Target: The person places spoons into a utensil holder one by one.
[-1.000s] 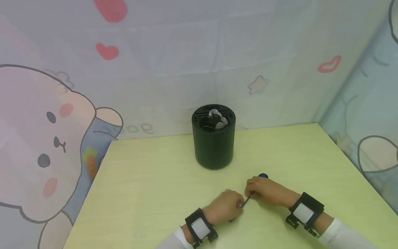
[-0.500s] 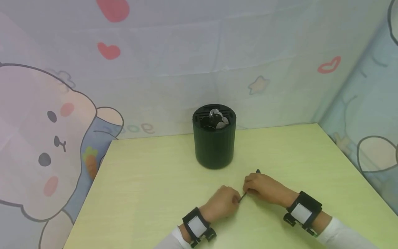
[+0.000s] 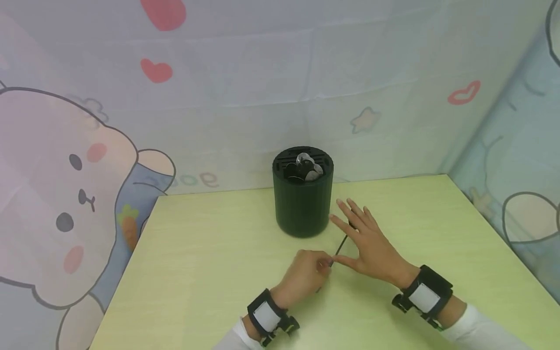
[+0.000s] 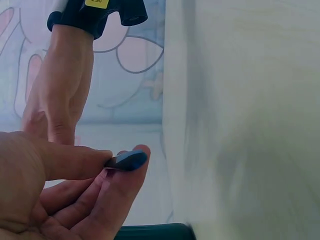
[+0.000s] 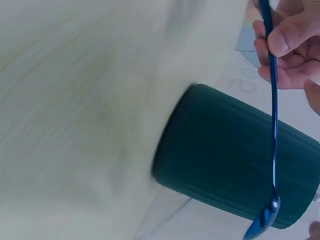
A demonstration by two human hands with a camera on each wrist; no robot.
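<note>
While the slim dark-blue metal spoon (image 5: 272, 125) hangs just in front of the ribbed black cylindrical holder (image 3: 302, 200), only the left hand (image 3: 306, 274) pinches its handle tip — the right hand (image 3: 367, 243) is spread flat beside it, holding nothing. So thin a pinch could let it swing or drop onto the pale green table (image 3: 210, 272).

A dark ribbed holder (image 3: 303, 204) stands upright near the back of the pale green worktop (image 3: 205, 253) — metal utensils (image 3: 303, 167) show in its top. Behind hangs a curtain (image 3: 245, 87) printed with a rabbit (image 3: 57, 204), hearts and stars.
</note>
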